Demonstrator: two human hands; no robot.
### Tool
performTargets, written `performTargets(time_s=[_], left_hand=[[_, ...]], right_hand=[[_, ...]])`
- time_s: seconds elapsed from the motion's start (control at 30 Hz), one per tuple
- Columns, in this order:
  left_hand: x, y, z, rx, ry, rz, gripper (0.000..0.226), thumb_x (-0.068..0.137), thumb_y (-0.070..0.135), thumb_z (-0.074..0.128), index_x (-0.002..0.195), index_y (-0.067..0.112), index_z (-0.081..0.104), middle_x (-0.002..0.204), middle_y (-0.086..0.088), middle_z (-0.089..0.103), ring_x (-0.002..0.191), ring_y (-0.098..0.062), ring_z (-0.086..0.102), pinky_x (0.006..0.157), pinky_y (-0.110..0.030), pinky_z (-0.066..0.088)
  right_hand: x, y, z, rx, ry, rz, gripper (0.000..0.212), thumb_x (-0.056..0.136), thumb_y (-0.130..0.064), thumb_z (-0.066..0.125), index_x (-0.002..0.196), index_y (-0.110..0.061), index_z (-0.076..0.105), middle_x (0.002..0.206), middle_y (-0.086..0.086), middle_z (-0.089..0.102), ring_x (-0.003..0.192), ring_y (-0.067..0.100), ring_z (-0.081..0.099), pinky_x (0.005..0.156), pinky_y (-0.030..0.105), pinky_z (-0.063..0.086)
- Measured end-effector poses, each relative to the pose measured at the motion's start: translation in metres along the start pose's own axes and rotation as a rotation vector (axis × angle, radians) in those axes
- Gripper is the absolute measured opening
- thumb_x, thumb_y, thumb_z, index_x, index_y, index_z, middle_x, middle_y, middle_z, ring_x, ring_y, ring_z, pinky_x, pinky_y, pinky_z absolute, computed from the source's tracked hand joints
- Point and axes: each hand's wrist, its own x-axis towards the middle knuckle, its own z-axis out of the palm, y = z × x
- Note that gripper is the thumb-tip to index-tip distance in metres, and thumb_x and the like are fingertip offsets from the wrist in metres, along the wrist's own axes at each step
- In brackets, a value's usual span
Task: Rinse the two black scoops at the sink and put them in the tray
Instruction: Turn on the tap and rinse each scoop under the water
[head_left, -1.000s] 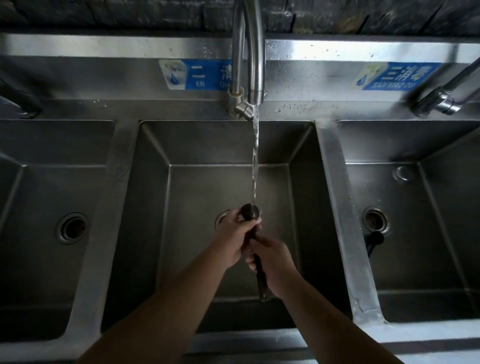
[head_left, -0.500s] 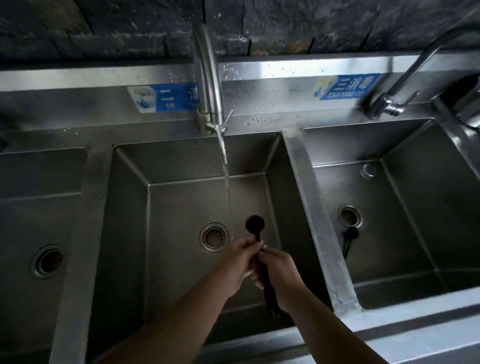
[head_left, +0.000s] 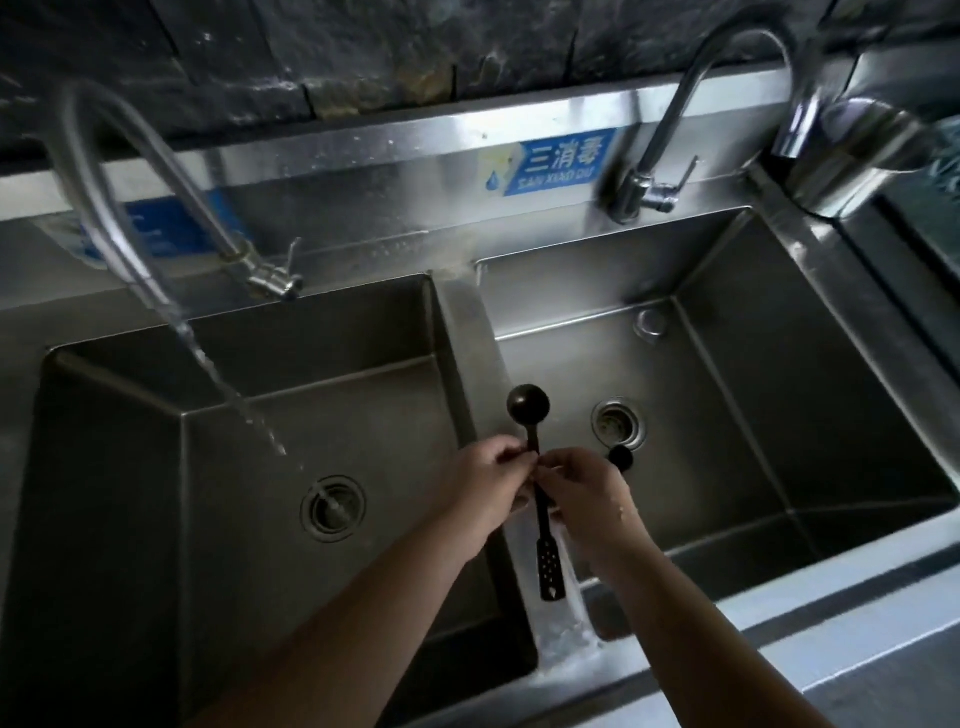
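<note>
A black scoop (head_left: 530, 405) with a round bowl and a long perforated handle hangs above the divider between two steel basins. My left hand (head_left: 488, 480) and my right hand (head_left: 579, 493) both pinch its handle at the middle, bowl pointing away from me. The second black scoop (head_left: 621, 457) lies in the right basin (head_left: 779, 415) beside the drain, mostly hidden behind my right hand. Water runs from the left tap (head_left: 130, 208) into the left basin (head_left: 156, 467), well to the left of the held scoop. No tray is identifiable.
A second tap (head_left: 660, 171) stands behind the right basin, turned off. The left basin's drain (head_left: 332, 508) and the right basin's drain (head_left: 618, 422) are open. A steel vessel (head_left: 852, 156) sits at the far right on the counter. The sink's front rim (head_left: 779, 639) runs below my arms.
The scoop and both hands moved right, out of the water stream, from over the middle basin to above the divider. The view swung right with them.
</note>
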Motion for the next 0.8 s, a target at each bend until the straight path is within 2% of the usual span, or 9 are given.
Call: performTargets(time_s=[0.13,0.27,0.37,0.43,0.5,0.53,0.6,0.7,0.8], left_hand=[[0.027,0.002,0.055,0.011,-0.019,-0.019,0.020,0.096,0.005,0.052,0.112,-0.001,0.063,0.077,-0.009,0.059,0.061,-0.012,0.052,0.053,-0.017,0.042],[0.062,-0.013,0.104,0.045,-0.009,-0.103,0.023,0.095,0.003,0.052,0.116,0.002,0.063,0.079,-0.005,0.061,0.063,-0.009,0.053,0.052,-0.016,0.042],[0.090,-0.036,0.127,0.129,0.045,-0.169,0.022,0.094,0.003,0.054,0.114,-0.001,0.062,0.089,-0.014,0.063,0.066,-0.015,0.056,0.053,-0.020,0.040],[0.108,-0.054,0.138,0.189,0.083,-0.200,0.021,0.092,0.003,0.056,0.109,-0.001,0.066,0.090,-0.020,0.067,0.070,-0.020,0.058,0.054,-0.024,0.041],[0.123,-0.071,0.146,0.270,0.127,-0.216,0.018,0.090,0.003,0.057,0.105,0.000,0.068,0.090,-0.019,0.068,0.072,-0.019,0.058,0.053,-0.022,0.041],[0.131,-0.080,0.148,0.364,0.150,-0.214,0.017,0.089,0.005,0.060,0.102,0.003,0.070,0.090,-0.016,0.070,0.074,-0.019,0.059,0.054,-0.022,0.041],[0.145,-0.097,0.152,0.534,0.171,-0.214,0.015,0.086,0.009,0.064,0.097,0.009,0.074,0.094,-0.011,0.073,0.083,-0.023,0.064,0.065,-0.023,0.043],[0.163,-0.116,0.158,0.639,0.189,-0.262,0.017,0.085,0.010,0.065,0.098,0.012,0.075,0.100,-0.010,0.074,0.091,-0.023,0.066,0.070,-0.026,0.044],[0.181,-0.132,0.161,0.682,0.220,-0.305,0.022,0.085,0.011,0.064,0.104,0.014,0.075,0.107,-0.008,0.074,0.099,-0.023,0.066,0.072,-0.023,0.042]], right_hand=[[0.032,0.019,-0.049,0.110,0.016,0.087,0.027,0.085,-0.009,0.069,0.070,-0.031,0.073,0.062,0.005,0.073,0.060,0.024,0.066,0.057,0.035,0.050],[0.069,0.047,-0.083,0.028,0.042,0.194,0.013,0.071,-0.017,0.073,0.066,-0.029,0.076,0.060,0.007,0.072,0.056,0.020,0.063,0.059,0.037,0.049],[0.100,0.074,-0.093,-0.092,0.015,0.248,0.009,0.061,-0.023,0.071,0.063,-0.030,0.076,0.053,0.001,0.070,0.053,0.018,0.061,0.056,0.036,0.047],[0.120,0.094,-0.096,-0.143,-0.005,0.293,0.012,0.063,-0.018,0.072,0.058,-0.029,0.075,0.049,0.001,0.066,0.054,0.021,0.063,0.057,0.040,0.052],[0.136,0.113,-0.096,-0.162,-0.016,0.348,0.020,0.067,-0.011,0.077,0.051,-0.021,0.072,0.053,0.003,0.067,0.058,0.024,0.066,0.063,0.042,0.058],[0.142,0.123,-0.095,-0.194,-0.033,0.359,0.023,0.069,-0.011,0.079,0.050,-0.020,0.071,0.053,0.001,0.066,0.055,0.020,0.066,0.061,0.038,0.058],[0.153,0.142,-0.089,-0.268,-0.098,0.373,0.016,0.074,-0.014,0.078,0.059,-0.019,0.074,0.054,-0.002,0.067,0.050,0.011,0.064,0.057,0.029,0.056],[0.169,0.167,-0.080,-0.319,-0.192,0.376,0.008,0.079,-0.009,0.072,0.077,-0.006,0.080,0.077,0.014,0.076,0.066,0.018,0.066,0.067,0.032,0.057],[0.185,0.183,-0.072,-0.422,-0.244,0.363,0.014,0.080,-0.010,0.066,0.075,-0.008,0.079,0.077,0.015,0.072,0.066,0.017,0.059,0.057,0.024,0.046]])
